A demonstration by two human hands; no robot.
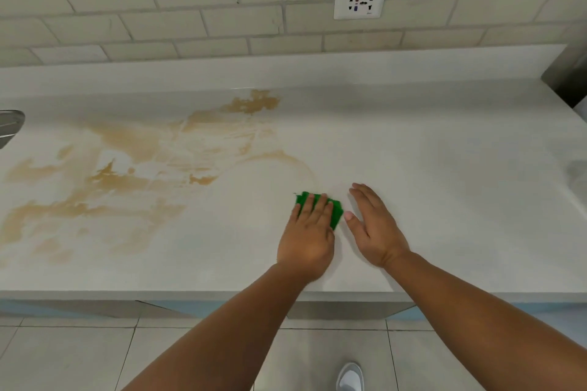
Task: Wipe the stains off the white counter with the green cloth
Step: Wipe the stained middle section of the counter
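The white counter (428, 143) carries wide brown stains (127, 155) over its left half, smeared from the back wall down toward the front edge. A small green cloth (337, 208) lies on the counter just right of the stains. My left hand (309, 232) presses flat on the cloth with straight fingers and hides most of it. Beside it, my right hand (373, 225) rests on the bare counter with its fingers straight, just right of the cloth and not touching it.
A metal sink rim (9, 127) shows at the far left edge. A dark metal appliance (568, 73) stands at the back right corner. A wall socket (359, 1) sits in the tiled backsplash. Below the counter's front edge (158, 294) lies a tiled floor with my shoe (349, 376).
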